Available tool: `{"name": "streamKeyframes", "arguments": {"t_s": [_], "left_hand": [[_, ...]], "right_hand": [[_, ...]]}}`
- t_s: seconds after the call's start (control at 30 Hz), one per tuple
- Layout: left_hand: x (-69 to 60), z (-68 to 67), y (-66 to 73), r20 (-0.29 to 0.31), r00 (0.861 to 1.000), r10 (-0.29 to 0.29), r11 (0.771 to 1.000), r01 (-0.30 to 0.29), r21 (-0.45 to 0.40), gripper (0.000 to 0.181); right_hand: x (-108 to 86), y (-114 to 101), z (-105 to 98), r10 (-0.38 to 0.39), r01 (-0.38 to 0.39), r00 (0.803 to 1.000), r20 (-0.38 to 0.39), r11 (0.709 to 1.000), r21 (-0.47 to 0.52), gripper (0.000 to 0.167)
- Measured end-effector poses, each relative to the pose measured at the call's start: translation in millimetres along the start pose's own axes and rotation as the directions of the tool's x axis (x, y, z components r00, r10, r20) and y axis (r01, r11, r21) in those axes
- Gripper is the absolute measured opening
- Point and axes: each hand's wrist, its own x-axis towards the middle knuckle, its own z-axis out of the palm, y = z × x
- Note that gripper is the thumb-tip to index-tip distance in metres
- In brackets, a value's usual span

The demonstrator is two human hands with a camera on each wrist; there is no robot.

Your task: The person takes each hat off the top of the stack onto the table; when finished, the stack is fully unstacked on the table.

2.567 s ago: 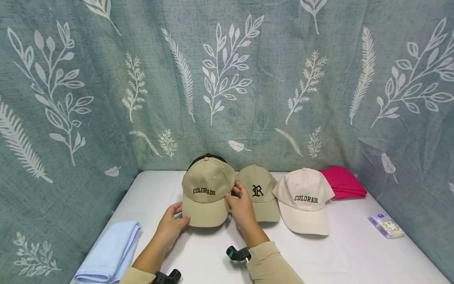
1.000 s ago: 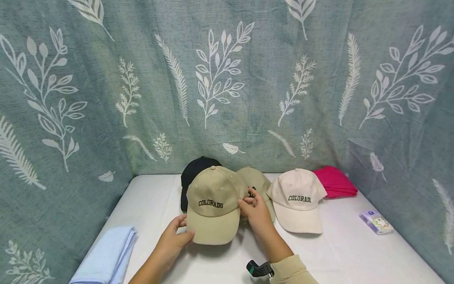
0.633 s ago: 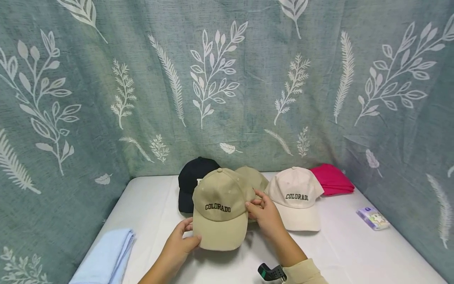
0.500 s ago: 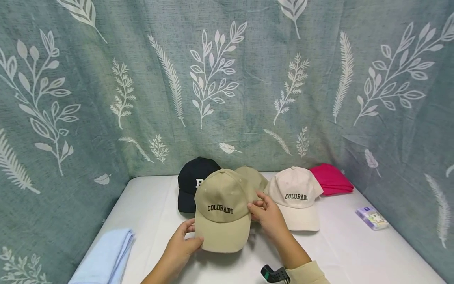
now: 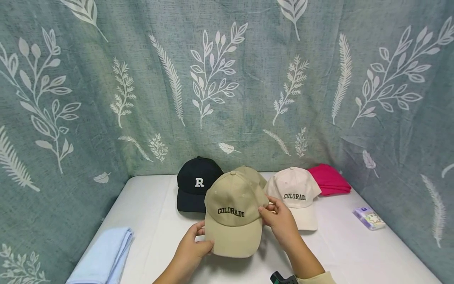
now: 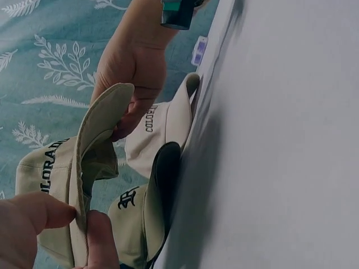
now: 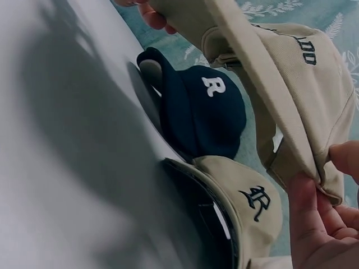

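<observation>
Across the white-covered desk (image 5: pixel 354 256), three caps rest along the far side: a dark cap (image 5: pixel 191 185) at left, an olive cap (image 7: pixel 241 190) mostly hidden from the head view, and a cream cap (image 5: pixel 294 189) at right. The tan cap (image 5: pixel 232 217) lettered COLORADO is in the air nearer than that row, brim toward the near side, apart from the desk in both wrist views. By that evidence the pick-up seems done — what remains undone is setting the cap down and letting go.

The left forearm (image 5: pixel 175 268) slants in from the near side toward the right; the right forearm (image 5: pixel 301 254) slants in toward the left. The left hand (image 5: pixel 193 242) is at the brim's left edge, the right hand (image 5: pixel 280 219) a little farther off, at the side where brim meets crown. Both sets of fingers are grasping the tan cap — the left thumb on top of the brim with fingers beneath, the right thumb and fingers pinching the lower edge.
</observation>
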Motion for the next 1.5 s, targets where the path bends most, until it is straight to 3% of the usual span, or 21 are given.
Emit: {"name": "streamKeyframes", "arguments": {"t_s": [0.3, 0.63, 0.8, 1.0, 1.17, 1.5], "left_hand": [[-2.4, 21.8, -2.6, 0.016, 1.000, -0.002, 1.000, 0.002, -0.011, 0.076], [-7.9, 47.3, -9.4, 0.076, 0.997, 0.026, 1.000, -0.027, 0.009, 0.073], [-6.6, 59.6, -9.5, 0.086, 0.996, 0.029, 0.999, -0.031, 0.029, 0.073], [-4.3, 74.4, -9.9, 0.095, 0.994, 0.045, 0.999, -0.045, -0.005, 0.072], [-3.4, 85.6, -12.0, 0.108, 0.994, 0.036, 0.998, -0.042, 0.053, 0.070], [-3.8, 108.1, -3.6, 0.151, 0.988, 0.027, 0.998, -0.036, 0.052, 0.078]], "right_hand": [[-11.5, 0, -29, 0.028, -0.029, 1.000, -0.009, 0.998, -0.052, 0.058], [-28.3, 5, -58, 0.072, -0.074, 0.997, -0.036, 0.994, -0.084, 0.055], [-32.3, 6, -70, 0.086, -0.091, 0.994, -0.062, 0.991, -0.093, 0.054], [-34.8, 5, -86, 0.095, -0.101, 0.993, -0.066, 0.990, -0.102, 0.058], [-39.1, 9, -99, 0.113, -0.121, 0.990, -0.081, 0.987, -0.108, 0.059], [-46.4, 4, -122, 0.111, -0.126, 0.988, -0.105, 0.982, -0.143, 0.062]]}}
